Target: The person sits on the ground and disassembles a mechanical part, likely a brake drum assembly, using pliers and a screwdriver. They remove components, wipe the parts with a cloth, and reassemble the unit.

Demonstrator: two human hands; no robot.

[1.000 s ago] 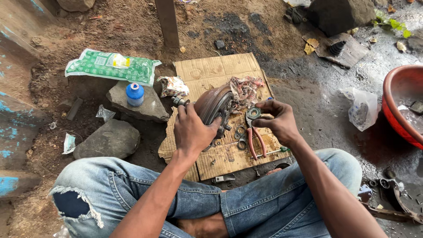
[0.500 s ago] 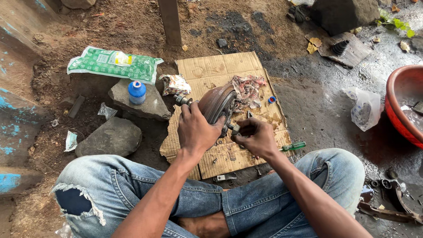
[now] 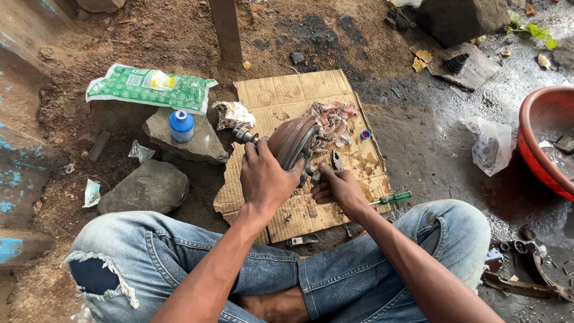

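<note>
Nearest: two crossed legs in blue jeans (image 3: pixel 359 281), one torn patch at the left knee. One small metal fitting (image 3: pixel 302 241) on the ground just ahead of the legs.

Two hands over one sheet of cardboard (image 3: pixel 299 101). Left hand (image 3: pixel 266 179) clamped over the near edge of one round rusty metal housing (image 3: pixel 293 140), fingers wrapped onto its rim; housing stood on edge at the middle of the cardboard, tilted. Right hand (image 3: pixel 338 186) closed around a small dark part at the lower right of the housing, touching it; what exactly is gripped cannot be told. One pair of pliers (image 3: pixel 337 159) just beyond the right hand, on the cardboard. One green-handled screwdriver (image 3: pixel 391 197) at the right edge of the cardboard, near the right forearm.

Middle distance: one stained rag (image 3: pixel 335 119) behind the housing, touching it. One small blue ring (image 3: pixel 365 134) right of the rag. One crumpled wrapper (image 3: pixel 234 113) at the cardboard's left edge. Two grey stones left of the cardboard: near stone (image 3: pixel 143 188) bare, far stone (image 3: pixel 197 146) carrying one blue-capped bottle (image 3: pixel 181 125).

Far: one green printed packet (image 3: pixel 146 88) beyond the bottle. One clear plastic bag (image 3: pixel 491 146) on wet ground to the right. One red basin (image 3: pixel 538 137) at the right edge, partly cut off. One post (image 3: pixel 226 27) upright beyond the cardboard.
</note>
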